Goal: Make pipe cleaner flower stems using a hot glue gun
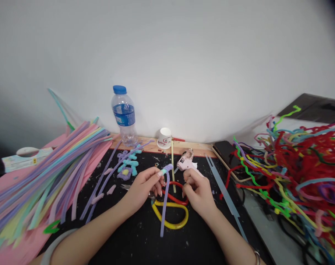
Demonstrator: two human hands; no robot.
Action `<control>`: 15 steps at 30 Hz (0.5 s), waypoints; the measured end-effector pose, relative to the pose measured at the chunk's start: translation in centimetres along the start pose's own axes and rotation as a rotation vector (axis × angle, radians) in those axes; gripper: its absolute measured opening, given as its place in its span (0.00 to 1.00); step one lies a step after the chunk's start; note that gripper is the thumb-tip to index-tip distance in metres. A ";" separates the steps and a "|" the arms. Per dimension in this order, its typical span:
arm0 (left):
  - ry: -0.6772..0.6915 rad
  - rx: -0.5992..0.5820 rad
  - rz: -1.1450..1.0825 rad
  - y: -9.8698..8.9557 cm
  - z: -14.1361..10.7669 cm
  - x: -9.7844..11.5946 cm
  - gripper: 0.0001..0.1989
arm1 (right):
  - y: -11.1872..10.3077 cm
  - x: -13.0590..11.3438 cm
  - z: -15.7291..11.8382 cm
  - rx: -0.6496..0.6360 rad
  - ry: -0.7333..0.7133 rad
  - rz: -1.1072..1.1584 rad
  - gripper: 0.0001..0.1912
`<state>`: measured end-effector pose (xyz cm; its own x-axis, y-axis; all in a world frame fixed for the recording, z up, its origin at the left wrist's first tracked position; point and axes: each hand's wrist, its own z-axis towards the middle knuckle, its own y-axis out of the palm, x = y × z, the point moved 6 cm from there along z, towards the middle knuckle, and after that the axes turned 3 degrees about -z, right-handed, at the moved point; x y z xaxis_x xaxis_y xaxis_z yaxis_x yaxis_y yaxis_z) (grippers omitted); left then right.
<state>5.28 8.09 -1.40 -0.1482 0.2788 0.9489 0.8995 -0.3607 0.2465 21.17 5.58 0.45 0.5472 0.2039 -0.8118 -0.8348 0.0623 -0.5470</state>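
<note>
My left hand (145,187) pinches a purple pipe cleaner (165,206) whose top end is coiled, with a bit of mint green beside the coil. The long tail of the pipe cleaner hangs down over the black mat. To the right, my right hand (198,189) is closed, its fingertips curled together; whatever they hold, if anything, is hidden. Just behind that hand lies a pale pink glue gun (187,162). Beneath both hands are a yellow loop handle (173,226) and a red loop handle (181,201), apparently of scissors, partly covered.
Fluffy pastel strips (70,165) pile up at left, near a turquoise and purple twisted piece (129,163). A water bottle (123,116) and a paper cup (164,138) stand against the wall. Pale glue sticks (222,187), a phone (228,158) and tangled pipe cleaners (302,165) lie right.
</note>
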 end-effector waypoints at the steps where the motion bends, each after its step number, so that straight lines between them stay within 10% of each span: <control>1: 0.000 0.001 -0.001 0.0 0.0 0.0 0.14 | 0.0 0.0 0.0 -0.004 0.002 0.002 0.09; 15: -0.007 0.006 -0.008 0.0 0.0 -0.1 0.14 | 0.2 0.3 -0.2 -0.021 0.017 0.073 0.09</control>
<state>5.27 8.05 -1.46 -0.1530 0.2879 0.9454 0.9006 -0.3531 0.2533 21.20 5.48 0.10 0.4864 0.1902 -0.8528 -0.8709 0.0272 -0.4907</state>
